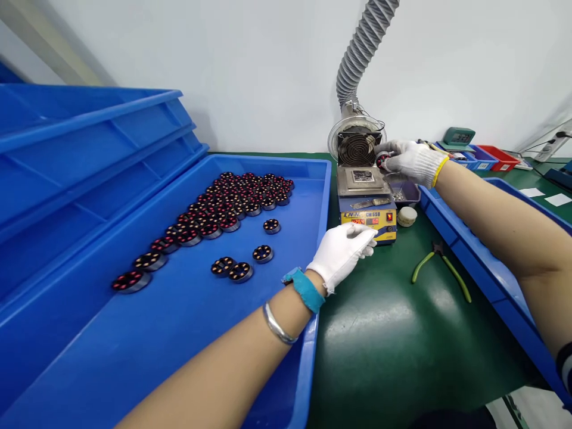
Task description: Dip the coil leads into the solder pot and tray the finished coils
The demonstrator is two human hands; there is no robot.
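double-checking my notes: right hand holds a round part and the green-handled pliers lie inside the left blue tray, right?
Not quite: the head view shows the pliers on the green tabletop, not in the left blue tray. The right hand does hold a round part.

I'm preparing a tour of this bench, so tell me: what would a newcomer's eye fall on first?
Probably the crowd of black discs with red and pale dots, bunched in the big blue tray on the left. Next, the ribbed grey hose at top, right of centre, leading down behind a small machine with glowing red digits. Beside it, the gloved right hand holds a similar disc.
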